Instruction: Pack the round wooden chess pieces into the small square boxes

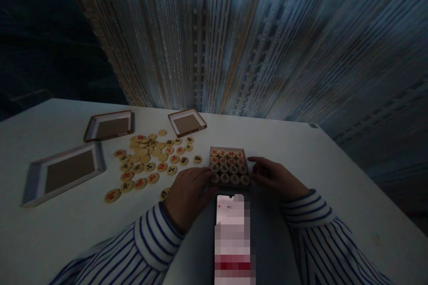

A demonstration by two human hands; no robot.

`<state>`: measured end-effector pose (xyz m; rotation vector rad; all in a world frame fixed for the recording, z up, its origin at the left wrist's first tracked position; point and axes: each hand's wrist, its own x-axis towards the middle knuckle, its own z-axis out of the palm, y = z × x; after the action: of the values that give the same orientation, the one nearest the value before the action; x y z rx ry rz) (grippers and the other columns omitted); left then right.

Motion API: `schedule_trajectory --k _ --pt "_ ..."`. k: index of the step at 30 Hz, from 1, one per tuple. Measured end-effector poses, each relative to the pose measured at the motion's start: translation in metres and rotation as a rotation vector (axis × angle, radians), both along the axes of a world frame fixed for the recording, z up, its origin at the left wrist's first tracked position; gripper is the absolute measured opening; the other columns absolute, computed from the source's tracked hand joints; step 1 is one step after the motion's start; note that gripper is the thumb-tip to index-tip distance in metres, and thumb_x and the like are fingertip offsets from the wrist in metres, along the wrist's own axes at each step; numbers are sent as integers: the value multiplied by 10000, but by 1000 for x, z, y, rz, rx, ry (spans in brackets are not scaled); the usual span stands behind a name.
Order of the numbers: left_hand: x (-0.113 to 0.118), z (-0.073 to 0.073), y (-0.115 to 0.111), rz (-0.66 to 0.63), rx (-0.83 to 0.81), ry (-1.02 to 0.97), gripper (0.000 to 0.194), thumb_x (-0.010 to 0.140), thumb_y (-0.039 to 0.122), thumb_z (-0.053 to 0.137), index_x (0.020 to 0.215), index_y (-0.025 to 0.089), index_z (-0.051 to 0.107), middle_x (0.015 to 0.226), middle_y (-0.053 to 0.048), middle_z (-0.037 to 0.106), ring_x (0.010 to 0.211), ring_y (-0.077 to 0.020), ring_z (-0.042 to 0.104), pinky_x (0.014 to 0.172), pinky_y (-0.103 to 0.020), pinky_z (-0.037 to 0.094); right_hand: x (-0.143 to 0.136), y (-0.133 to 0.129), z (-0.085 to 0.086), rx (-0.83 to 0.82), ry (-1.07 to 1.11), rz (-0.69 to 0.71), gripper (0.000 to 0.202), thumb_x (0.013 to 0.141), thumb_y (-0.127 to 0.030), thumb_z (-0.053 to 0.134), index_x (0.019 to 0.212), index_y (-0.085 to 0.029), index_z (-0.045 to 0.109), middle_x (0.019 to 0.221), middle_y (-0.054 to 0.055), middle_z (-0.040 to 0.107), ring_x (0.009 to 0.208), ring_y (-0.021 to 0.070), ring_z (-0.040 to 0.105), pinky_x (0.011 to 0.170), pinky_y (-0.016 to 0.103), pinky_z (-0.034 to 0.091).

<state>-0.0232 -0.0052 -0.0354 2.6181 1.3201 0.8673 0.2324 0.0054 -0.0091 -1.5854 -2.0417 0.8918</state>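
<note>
A small open box [245, 156] stands in front of me, filled with rows of round Chinese chess pieces [231, 160], red characters at the back and black ones at the front. My left hand [192, 193] holds the box's near left corner, fingers together at its left side and thumb by the front. At the right side, my right hand [276, 178] has its fingers apart, the index stretched toward the box edge and nothing visible in it. Many loose Chinese chess pieces [144, 152] lie spread and partly heaped left of the box, some close to my left hand.
A phone [230, 231] with a lit screen lies just below the box, between my forearms. Three shallow trays or lids, one at left [68, 169], one farther back [110, 125] and one at back middle [187, 123], rest on the white table [281, 136]. A striped string curtain [214, 40] hangs behind.
</note>
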Motion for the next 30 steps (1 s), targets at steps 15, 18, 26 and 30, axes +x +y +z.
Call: schedule_trajectory --k 15,18,26,30 --pt "0 1 0 18 -64 19 248 776 220 561 1020 182 582 937 -79 689 855 -234 631 747 -414 489 -4 2 -3 -27 -25 17 467 801 -289 473 1233 -112 483 863 81 659 684 141 594 629 282 476" --pt "0 0 0 23 -51 18 250 775 220 566 1019 168 581 941 -86 688 861 -236 630 754 -418 489 -4 2 -3 -16 -13 24 456 801 -286 469 1227 -125 492 853 76 661 674 138 591 613 275 474" --pt "2 1 0 24 -36 10 246 772 238 559 1004 161 589 916 -90 691 845 -242 636 738 -418 497 -5 2 -3 55 -15 -22 439 775 -306 473 1168 -118 530 807 62 649 625 132 568 571 263 448" --pt "2 4 -1 85 33 -41 254 773 290 563 986 155 592 901 -95 690 840 -244 634 731 -402 501 -2 3 -4 282 -17 -217 294 782 -344 464 926 -135 612 617 8 576 538 122 495 523 248 395"
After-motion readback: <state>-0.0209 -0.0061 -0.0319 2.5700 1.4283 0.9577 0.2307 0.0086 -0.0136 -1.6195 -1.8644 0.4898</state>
